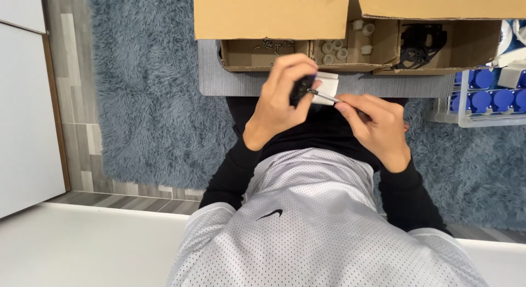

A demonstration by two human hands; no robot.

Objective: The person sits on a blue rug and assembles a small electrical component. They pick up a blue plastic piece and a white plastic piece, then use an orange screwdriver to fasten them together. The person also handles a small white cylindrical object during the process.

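Bright, even indoor light, sharp across the frame

Soft shadows sit inside the open brown cardboard boxes (pixel 307 51) at the top; the glossy white panel (pixel 24 111) at left shows no glare; edges slightly bowed.

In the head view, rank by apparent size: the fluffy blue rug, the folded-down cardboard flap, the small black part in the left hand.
1. Fluffy blue rug
2. Folded-down cardboard flap
3. Small black part, mostly covered by the left hand, so only its visible bit counts.

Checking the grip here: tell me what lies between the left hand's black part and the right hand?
A thin metal screwdriver shaft bridges them in the head view, running from the right hand to the small black part in the left hand.
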